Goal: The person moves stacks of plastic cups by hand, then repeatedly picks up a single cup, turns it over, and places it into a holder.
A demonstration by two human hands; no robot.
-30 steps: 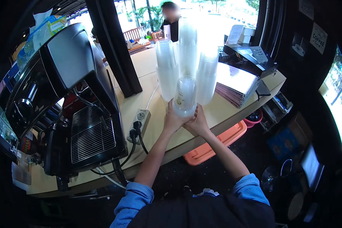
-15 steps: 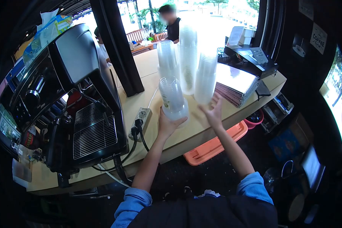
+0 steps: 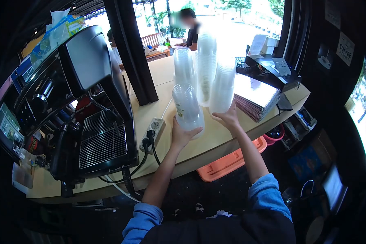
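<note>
Stacks of clear plastic cups stand on the light wooden counter [image 3: 215,132]. My left hand [image 3: 183,133] is wrapped round the lower part of the front-left cup stack [image 3: 188,106], which has a small printed mark. At the base of the right cup stack [image 3: 223,87], my right hand [image 3: 227,117] has its fingers against the cups. Between and behind them rises a taller stack [image 3: 206,61], and another stack [image 3: 184,67] is just behind the one in my left hand.
A black espresso machine [image 3: 85,61] fills the left side. Near it lie a power strip [image 3: 153,132] with plugs and cables and a black post [image 3: 132,53]. Silvery folders [image 3: 256,95] lie right of the cups. A person [image 3: 191,30] is outside; an orange lid [image 3: 232,160] is below.
My right hand has closed in on the base of the right cup stack, where it was apart before. My left hand still holds its stack. The whole view has shifted slightly.
</note>
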